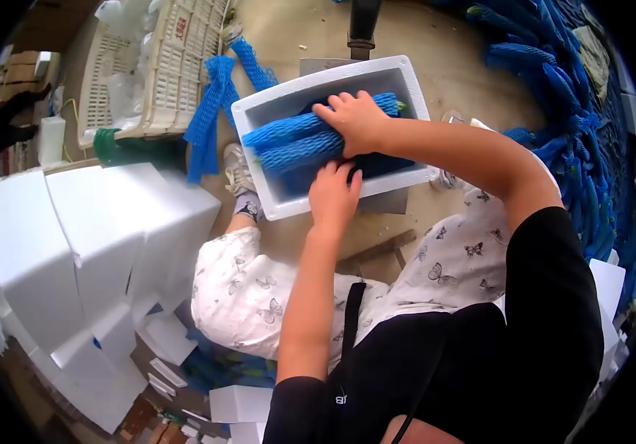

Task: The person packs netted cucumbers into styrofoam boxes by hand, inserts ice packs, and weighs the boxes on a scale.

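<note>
A white foam box (248, 117) sits in front of me, between my feet. Long items in blue foam netting (296, 132) lie side by side inside it, with a green tip showing at the right end. My right hand (359, 122) is closed over the netted items, fingers across the far side and thumb on the near side. At the box's near side is my left hand (333, 194), fingers apart and tips reaching in beside the netting. Something dark lies by its thumb; I cannot make out what it is.
Loose blue net sleeves (211, 111) hang by a cream plastic crate (185, 70) at upper left. White foam boxes (33, 251) are stacked on the left. Many blue-netted items (573, 140) are piled on the right. A dark post (362, 29) stands behind the box.
</note>
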Demonstrator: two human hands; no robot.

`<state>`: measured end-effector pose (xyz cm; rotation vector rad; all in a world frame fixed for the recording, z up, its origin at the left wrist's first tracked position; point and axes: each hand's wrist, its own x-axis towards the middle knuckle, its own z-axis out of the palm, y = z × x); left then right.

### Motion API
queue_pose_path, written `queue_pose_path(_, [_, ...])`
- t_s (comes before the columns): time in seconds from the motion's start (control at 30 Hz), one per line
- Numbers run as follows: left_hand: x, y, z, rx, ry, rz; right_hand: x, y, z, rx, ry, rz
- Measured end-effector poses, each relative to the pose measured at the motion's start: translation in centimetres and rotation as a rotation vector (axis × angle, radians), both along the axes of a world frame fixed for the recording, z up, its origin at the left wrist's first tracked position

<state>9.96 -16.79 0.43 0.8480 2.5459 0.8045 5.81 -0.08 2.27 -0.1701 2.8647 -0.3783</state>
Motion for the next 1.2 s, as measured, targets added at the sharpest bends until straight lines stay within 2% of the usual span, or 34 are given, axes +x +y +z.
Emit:
queue_pose_path(0.03, [-0.1, -0.1, -0.7, 0.124, 0.037, -0.017, 1.2, 1.5, -4.5, 0.036, 0.119, 0.038])
queue_pose_path(0.07, [0.2, 0.0, -1.0, 0.132, 0.068, -0.029, 1.3, 1.4, -5.8, 0.062, 0.045, 0.023])
queue_pose_path(0.23, [-0.6, 0.4, -1.0, 0.116, 0.041, -0.031, 1.3, 1.7, -6.0, 0.039, 0.19, 0.089])
queue_pose_path(0.3, [-0.6, 0.6, -0.1, 0.072, -0.027, 0.026, 1.5, 2.4, -6.8, -0.173, 0.132, 0.028])
queue_pose_path(0.33, [-0.6, 0.1, -1.2, 0.03, -0.001, -0.016, 1.6, 3.1, -5.5, -0.034, 0.062, 0.104])
queue_pose_path(0.37, [-1.5, 0.4, -1.3, 0.039, 0.001, -0.029, 1.3, 4.3, -2.9, -0.024, 0.064, 0.092])
queue_pose_path(0.43, [-2.2, -0.1, -1.1, 0.168, -0.008, 0.068, 1.5, 6.1, 2.3, 0.183, -0.529, 0.131])
queue_pose_path(0.5, [-5.2, 1.0, -0.9, 0.105, 0.245, -0.005, 2.2, 6.4, 3.4, 0.204, -0.586, 0.19])
queue_pose_path(0.57, [-7.9, 1.7, -3.2, -0.052, 0.386, -0.073, 1.6, 7.2, 3.9, 0.273, -0.636, 0.297])
queue_pose_path(0.6, [-9.4, 1.5, -4.4, -0.103, 0.101, -0.138, 1.6, 7.3, 3.8, 0.239, -0.575, 0.298])
queue_pose_path(0.63, [-10.2, 1.3, -5.3, -0.098, -0.043, -0.146, 2.2, 7.1, 3.2, 0.227, -0.585, 0.292])
queue_pose_path(0.7, [-11.3, 2.1, -3.6, -0.267, -0.054, -0.227, 3.9, 6.4, 1.9, 0.312, -0.432, 0.263])
queue_pose_path(0.73, [-11.8, 2.6, -3.5, -0.25, -0.085, -0.219, 4.7, 5.9, 1.9, 0.247, -0.451, 0.154])
queue_pose_path(0.77, [-11.9, 2.7, -4.2, -0.247, -0.087, -0.219, 5.2, 5.5, 1.9, 0.249, -0.454, 0.154])
queue_pose_path(0.83, [-12.4, 3.0, -5.5, -0.164, 0.017, -0.281, 4.9, 5.1, 2.0, 0.257, -0.485, 0.13])
queue_pose_path(0.9, [-13.5, 2.9, -5.9, -0.16, -0.072, -0.302, 4.3, 5.1, 1.5, 0.231, -0.528, 0.111])
queue_pose_path(0.97, [-14.4, 2.8, -7.2, 0.029, -0.27, -0.188, 4.4, 5.2, 1.0, -0.003, -0.518, -0.043])
queue_pose_path(1.0, [-14.8, 2.7, -7.9, 0.079, -0.248, -0.218, 4.6, 5.2, 0.1, -0.007, -0.527, -0.037])
queue_pose_path(1.07, [-15.6, 3.0, -7.6, -0.071, -0.238, -0.258, 5.6, 4.9, -1.8, -0.128, 0.161, -0.09])
queue_pose_path(1.2, [-15.9, 4.0, -6.4, -0.204, -0.174, -0.222, 5.5, 4.0, -3.4, -0.208, 0.36, -0.058])
